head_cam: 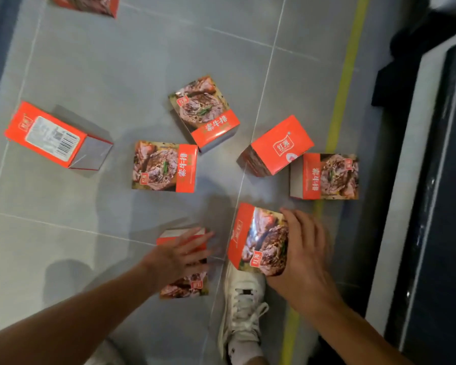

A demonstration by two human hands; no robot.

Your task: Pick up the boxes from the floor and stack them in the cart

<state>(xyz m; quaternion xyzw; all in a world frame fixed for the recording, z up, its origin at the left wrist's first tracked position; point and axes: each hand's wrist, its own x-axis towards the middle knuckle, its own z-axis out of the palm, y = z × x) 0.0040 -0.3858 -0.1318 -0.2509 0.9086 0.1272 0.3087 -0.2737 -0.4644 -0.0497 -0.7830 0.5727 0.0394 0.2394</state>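
Note:
Several red boxes printed with a meat picture lie scattered on the grey tile floor (116, 75). My right hand (304, 248) grips one box (258, 241), lifted and tilted above my shoe. My left hand (179, 255) lies with fingers straight on top of another box (187, 283) on the floor. More boxes lie beyond: one in the middle (165, 166), one behind it (204, 111), two at the right (277, 146) (327, 176), one at the left (53, 135) and one at the top edge (87, 3). No cart shows.
My white sneaker (244, 309) stands under the held box. A yellow tape line (345, 83) runs along the floor at the right. Beyond it rises a dark structure with a pale edge (427, 180). A dark strip borders the far left.

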